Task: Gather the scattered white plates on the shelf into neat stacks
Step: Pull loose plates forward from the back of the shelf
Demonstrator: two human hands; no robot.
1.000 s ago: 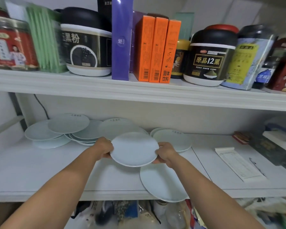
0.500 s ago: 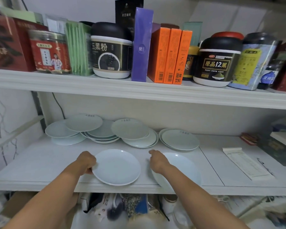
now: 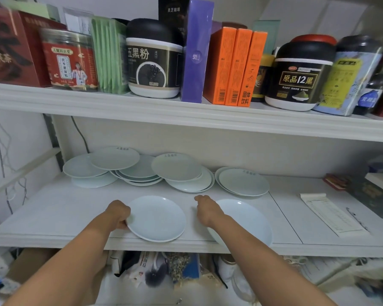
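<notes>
Two plates are lying at the near edge of the lower shelf (image 3: 53, 208), apart from the overlapping plates (image 3: 175, 167) spread along the far side. The left hand (image 3: 117, 214) is curling its fingers around the left rim of the near-left plate (image 3: 156, 218), thumb side up, pinching that rim. The right hand (image 3: 207, 209) is hovering between the two near plates, fingers loosely bent and gripping nothing; the near-right plate (image 3: 245, 221) is lying just to its right, partly hidden under the forearm and hanging over the shelf lip. So the plate being held is sitting directly right of the left hand, and the free plate is sitting nearer the right hand. Round plates have no long axis, so the approach is turning on rim access alone. Stacking one on the other is looking like the likely next step.
</notes>
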